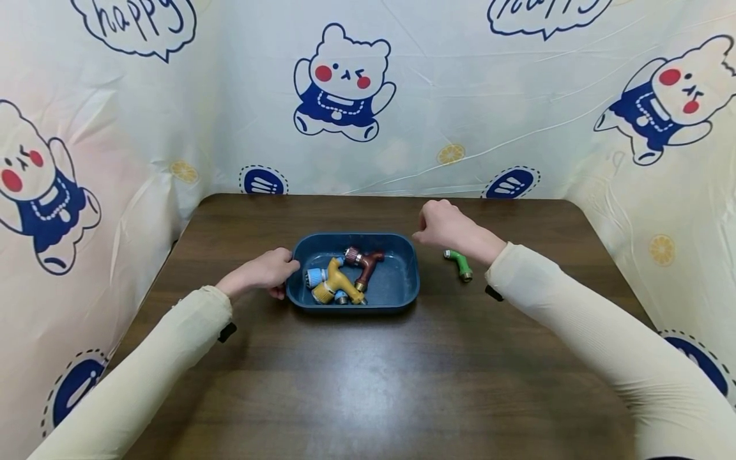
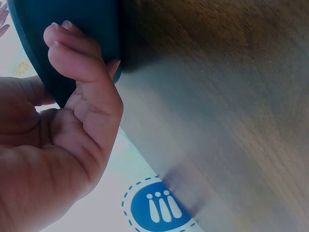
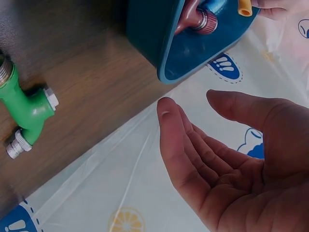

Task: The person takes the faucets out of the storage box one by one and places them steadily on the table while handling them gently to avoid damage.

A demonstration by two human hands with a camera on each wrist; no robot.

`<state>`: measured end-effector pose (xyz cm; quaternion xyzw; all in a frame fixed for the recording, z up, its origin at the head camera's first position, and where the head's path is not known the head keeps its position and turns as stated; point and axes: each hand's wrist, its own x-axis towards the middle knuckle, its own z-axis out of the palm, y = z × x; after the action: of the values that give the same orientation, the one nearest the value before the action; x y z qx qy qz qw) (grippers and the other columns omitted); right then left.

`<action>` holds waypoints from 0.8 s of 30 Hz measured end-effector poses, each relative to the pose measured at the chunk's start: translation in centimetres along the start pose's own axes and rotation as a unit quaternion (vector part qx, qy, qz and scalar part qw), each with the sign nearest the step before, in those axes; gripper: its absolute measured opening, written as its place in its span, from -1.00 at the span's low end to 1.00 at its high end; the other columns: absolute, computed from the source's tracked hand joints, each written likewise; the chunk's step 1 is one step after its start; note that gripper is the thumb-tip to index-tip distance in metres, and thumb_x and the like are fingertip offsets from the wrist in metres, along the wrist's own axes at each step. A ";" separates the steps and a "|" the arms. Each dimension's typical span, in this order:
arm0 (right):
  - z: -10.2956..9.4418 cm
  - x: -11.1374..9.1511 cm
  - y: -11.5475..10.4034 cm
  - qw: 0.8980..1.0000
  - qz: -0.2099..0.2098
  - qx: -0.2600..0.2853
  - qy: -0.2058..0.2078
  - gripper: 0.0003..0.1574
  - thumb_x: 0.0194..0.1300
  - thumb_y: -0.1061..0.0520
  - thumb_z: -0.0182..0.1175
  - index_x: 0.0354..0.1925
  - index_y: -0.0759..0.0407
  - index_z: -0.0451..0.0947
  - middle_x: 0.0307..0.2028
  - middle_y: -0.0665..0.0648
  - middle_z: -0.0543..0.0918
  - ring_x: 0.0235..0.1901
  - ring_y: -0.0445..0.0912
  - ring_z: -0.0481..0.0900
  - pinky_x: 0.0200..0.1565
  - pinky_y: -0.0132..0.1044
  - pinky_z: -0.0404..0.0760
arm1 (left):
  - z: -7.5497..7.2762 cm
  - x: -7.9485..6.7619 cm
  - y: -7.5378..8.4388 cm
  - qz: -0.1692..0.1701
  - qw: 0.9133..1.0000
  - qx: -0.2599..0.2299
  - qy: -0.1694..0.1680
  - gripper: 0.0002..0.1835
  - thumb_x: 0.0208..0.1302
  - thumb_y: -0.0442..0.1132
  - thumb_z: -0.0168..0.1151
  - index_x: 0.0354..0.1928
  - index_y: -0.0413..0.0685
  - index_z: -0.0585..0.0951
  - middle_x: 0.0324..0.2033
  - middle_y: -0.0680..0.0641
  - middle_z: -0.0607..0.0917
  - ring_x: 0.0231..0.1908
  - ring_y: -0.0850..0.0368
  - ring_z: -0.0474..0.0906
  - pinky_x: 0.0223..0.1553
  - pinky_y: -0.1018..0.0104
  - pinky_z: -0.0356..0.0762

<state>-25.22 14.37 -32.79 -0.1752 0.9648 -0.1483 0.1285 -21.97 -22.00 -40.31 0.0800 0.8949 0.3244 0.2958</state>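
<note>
A dark blue plastic bin (image 1: 397, 265) stands on the table with several taps inside. Among them lie a yellow tap (image 1: 340, 281) and a brown tap (image 1: 368, 265), with light-blue parts (image 1: 315, 276) showing partly beneath. My left hand (image 1: 270, 268) grips the bin's left end, thumb at the rim and fingers against the outer wall (image 2: 87, 14). Beyond the bin's right end hovers my right hand (image 1: 451, 229), holding nothing; its thumb is apart from its loosely bent fingers (image 3: 176, 145). A green tap (image 1: 460, 265) lies on the table by the right wrist.
The brown wooden table (image 1: 368, 383) extends in front of the bin. A pale printed sheet (image 1: 437, 83) with cartoon bears hangs behind the table's back edge and along both sides.
</note>
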 end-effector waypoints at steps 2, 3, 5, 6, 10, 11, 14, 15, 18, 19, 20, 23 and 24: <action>0.1 0.1 -0.1 1.000 -0.002 0.000 -0.001 -0.75 0.40 0.09 0.35 -0.33 0.26 0.71 -0.46 0.15 0.68 -0.48 0.00 0.59 -0.35 -0.15 0.62 | 0.0 0.0 0.0 0.000 1.000 0.000 -0.001 -0.71 0.64 -0.28 -0.19 -0.09 -0.40 0.46 -0.56 -0.17 0.61 -0.64 0.13 0.64 -0.52 0.27 0.71; 0.1 0.1 -0.2 1.000 -0.003 0.000 0.000 -0.75 0.39 0.09 0.35 -0.34 0.26 0.70 -0.46 0.14 0.67 -0.49 -0.01 0.58 -0.36 -0.15 0.62 | 0.0 0.0 0.0 0.000 1.000 0.000 -0.001 -0.71 0.64 -0.28 -0.19 -0.09 -0.40 0.46 -0.56 -0.17 0.61 -0.64 0.13 0.64 -0.52 0.27 0.71; 0.2 0.2 -0.4 1.000 -0.005 -0.001 -0.001 -0.73 0.39 0.08 0.35 -0.37 0.25 0.70 -0.49 0.14 0.67 -0.50 -0.01 0.57 -0.37 -0.16 0.60 | 0.0 0.0 0.1 -0.001 1.000 0.000 0.000 -0.71 0.64 -0.28 -0.18 -0.10 -0.39 0.46 -0.56 -0.16 0.61 -0.64 0.13 0.64 -0.52 0.27 0.71; 0.2 0.2 -0.5 1.000 -0.005 -0.001 -0.001 -0.72 0.39 0.07 0.35 -0.38 0.25 0.70 -0.49 0.13 0.66 -0.50 -0.02 0.57 -0.37 -0.17 0.60 | 0.0 0.0 0.1 -0.001 1.000 0.000 0.000 -0.71 0.64 -0.28 -0.18 -0.11 -0.39 0.46 -0.57 -0.16 0.61 -0.64 0.13 0.64 -0.52 0.27 0.71; 0.3 0.3 -0.8 1.000 -0.005 -0.001 -0.003 -0.70 0.40 0.06 0.35 -0.41 0.24 0.70 -0.51 0.13 0.66 -0.52 -0.02 0.58 -0.38 -0.18 0.60 | 0.0 0.0 0.1 -0.003 1.000 0.002 0.000 -0.71 0.64 -0.28 -0.18 -0.10 -0.40 0.46 -0.56 -0.16 0.62 -0.64 0.13 0.64 -0.52 0.28 0.71; 0.3 0.3 -0.9 1.000 -0.005 0.000 -0.004 -0.70 0.41 0.06 0.35 -0.40 0.24 0.70 -0.51 0.13 0.66 -0.51 -0.02 0.58 -0.37 -0.18 0.61 | 0.0 0.0 0.1 -0.006 1.000 0.001 0.001 -0.71 0.64 -0.28 -0.18 -0.09 -0.39 0.47 -0.56 -0.16 0.62 -0.64 0.14 0.64 -0.52 0.28 0.71; 0.4 0.3 -1.0 1.000 -0.007 -0.001 -0.004 -0.71 0.42 0.05 0.34 -0.37 0.24 0.72 -0.48 0.14 0.68 -0.49 -0.02 0.60 -0.35 -0.17 0.63 | 0.0 0.0 0.0 -0.008 1.000 0.002 0.000 -0.70 0.65 -0.28 -0.18 -0.08 -0.40 0.47 -0.55 -0.17 0.62 -0.64 0.13 0.64 -0.52 0.28 0.71; 0.5 0.4 -1.1 1.000 -0.007 -0.002 -0.003 -0.71 0.42 0.05 0.34 -0.36 0.25 0.72 -0.47 0.14 0.68 -0.49 -0.01 0.60 -0.34 -0.16 0.63 | 0.0 0.1 0.0 -0.009 1.000 0.002 0.000 -0.71 0.65 -0.28 -0.18 -0.07 -0.40 0.46 -0.55 -0.17 0.61 -0.64 0.13 0.64 -0.52 0.28 0.71; 0.6 0.4 -1.2 1.000 -0.009 -0.001 -0.003 -0.71 0.43 0.05 0.33 -0.32 0.26 0.73 -0.45 0.15 0.69 -0.47 -0.01 0.62 -0.34 -0.16 0.65 | 0.0 0.0 0.0 -0.009 1.000 0.002 0.000 -0.70 0.65 -0.27 -0.18 -0.06 -0.40 0.46 -0.55 -0.17 0.62 -0.64 0.13 0.64 -0.52 0.27 0.71; 0.6 0.4 -1.2 1.000 -0.008 0.000 -0.003 -0.72 0.44 0.06 0.33 -0.31 0.26 0.73 -0.44 0.15 0.69 -0.47 -0.01 0.62 -0.34 -0.16 0.65 | 0.0 -0.1 0.0 -0.009 1.000 0.002 0.000 -0.70 0.65 -0.27 -0.18 -0.06 -0.40 0.46 -0.55 -0.17 0.62 -0.64 0.13 0.64 -0.52 0.27 0.72; 0.7 0.4 -1.3 1.000 -0.007 0.001 -0.004 -0.72 0.44 0.06 0.33 -0.31 0.26 0.72 -0.45 0.15 0.69 -0.47 -0.01 0.62 -0.35 -0.16 0.65 | 0.0 -0.1 0.1 -0.009 1.000 0.002 0.001 -0.70 0.65 -0.27 -0.18 -0.06 -0.41 0.47 -0.55 -0.17 0.62 -0.64 0.13 0.64 -0.52 0.27 0.72; 0.7 0.4 -1.5 1.000 -0.005 0.004 -0.006 -0.71 0.45 0.06 0.32 -0.31 0.27 0.72 -0.46 0.16 0.69 -0.48 0.00 0.60 -0.38 -0.18 0.63 | -0.1 -0.1 0.1 -0.007 1.000 0.002 0.001 -0.70 0.65 -0.27 -0.18 -0.05 -0.41 0.47 -0.54 -0.17 0.63 -0.63 0.13 0.64 -0.52 0.27 0.72; 0.8 0.4 -1.5 1.000 -0.006 0.004 -0.007 -0.71 0.45 0.06 0.32 -0.31 0.27 0.72 -0.46 0.16 0.68 -0.48 -0.01 0.60 -0.38 -0.18 0.63 | 0.0 -0.1 0.1 -0.005 1.000 0.002 0.000 -0.70 0.65 -0.27 -0.18 -0.05 -0.41 0.46 -0.54 -0.17 0.62 -0.63 0.12 0.64 -0.52 0.28 0.71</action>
<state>-24.92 12.68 -33.09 -0.1811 0.9622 -0.1522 0.1349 -21.89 -21.99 -40.18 0.0759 0.8959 0.3211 0.2973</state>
